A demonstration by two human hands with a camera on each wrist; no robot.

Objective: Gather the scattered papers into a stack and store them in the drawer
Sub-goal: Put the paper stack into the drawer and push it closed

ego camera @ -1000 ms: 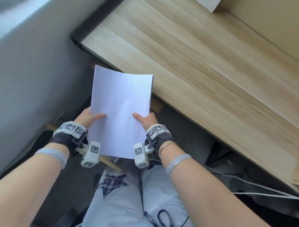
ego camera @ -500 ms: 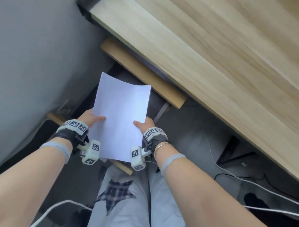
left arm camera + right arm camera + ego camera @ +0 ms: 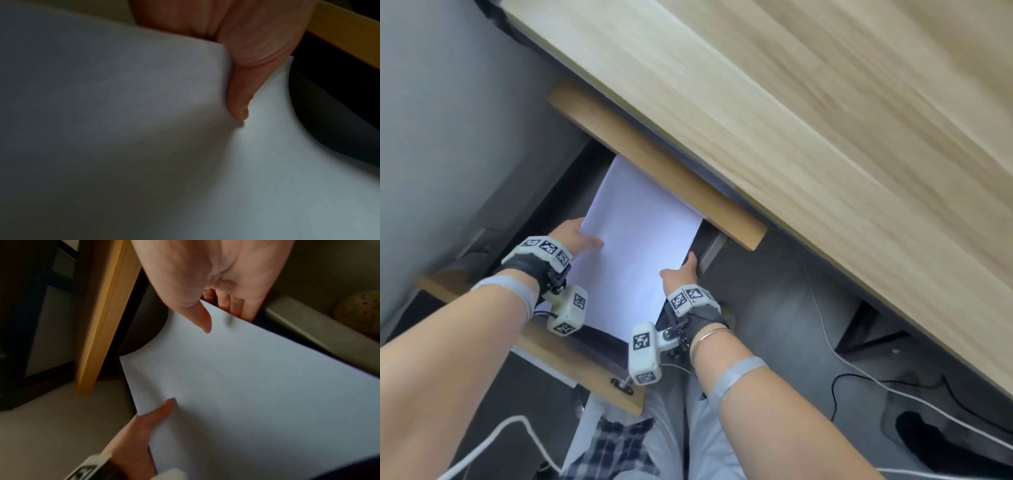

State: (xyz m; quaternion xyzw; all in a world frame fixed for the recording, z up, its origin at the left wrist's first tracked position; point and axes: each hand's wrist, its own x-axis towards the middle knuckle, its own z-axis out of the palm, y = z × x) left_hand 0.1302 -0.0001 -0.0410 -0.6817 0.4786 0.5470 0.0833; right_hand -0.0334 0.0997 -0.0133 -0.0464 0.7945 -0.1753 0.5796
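Observation:
A stack of white papers [image 3: 635,246] is held by both hands over the open drawer [image 3: 592,363] under the wooden desk [image 3: 791,120]. Its far end reaches under the wooden rail [image 3: 654,164] below the desk edge. My left hand [image 3: 577,236] pinches the stack's left edge, thumb on top; that thumb [image 3: 238,97] presses the paper [image 3: 144,129] in the left wrist view. My right hand [image 3: 681,274] pinches the right edge, thumb [image 3: 203,319] on top of the sheets [image 3: 246,386] and fingers underneath.
The drawer's wooden front [image 3: 571,363] with a small metal knob [image 3: 624,384] is next to my knees. A grey metal slide [image 3: 710,251] runs at the drawer's right side. Cables [image 3: 859,373] lie on the dark floor to the right. A grey wall [image 3: 448,120] stands at left.
Both hands have carried the stack forward and down from in front of the desk to the open drawer; its far end now sits under the rail. The grips are unchanged.

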